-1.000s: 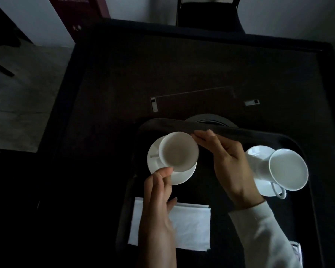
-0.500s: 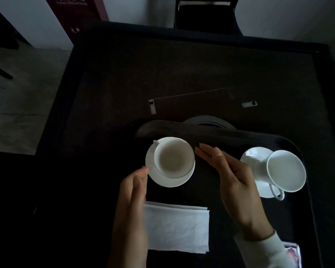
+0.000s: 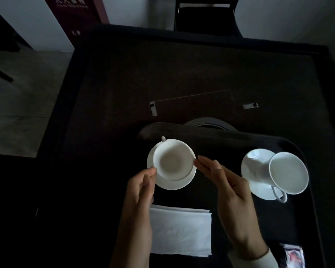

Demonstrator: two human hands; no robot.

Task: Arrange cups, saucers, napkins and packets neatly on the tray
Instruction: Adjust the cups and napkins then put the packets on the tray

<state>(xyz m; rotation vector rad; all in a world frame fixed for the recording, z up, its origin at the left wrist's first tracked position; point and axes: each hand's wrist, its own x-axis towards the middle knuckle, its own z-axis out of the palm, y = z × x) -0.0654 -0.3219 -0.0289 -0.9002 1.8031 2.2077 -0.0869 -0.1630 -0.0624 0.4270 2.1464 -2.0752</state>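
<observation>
A folded white cloth napkin (image 3: 180,232) lies between the two wrists, and a glossy printed packet (image 3: 293,257) sits just outside the right wrist. The left hand (image 3: 141,188) and right hand (image 3: 228,186) both reach forward with fairly straight, ungripping fingers. Their tips touch opposite edges of a round white saucer (image 3: 174,184) bearing an upright white china cup (image 3: 173,160). Right of the right fingers, a second white cup (image 3: 286,173) stands on its own white saucer (image 3: 255,163). All of these rest in a black tray (image 3: 201,132).

Dim, underexposed view (wide-angle edge distortion)
</observation>
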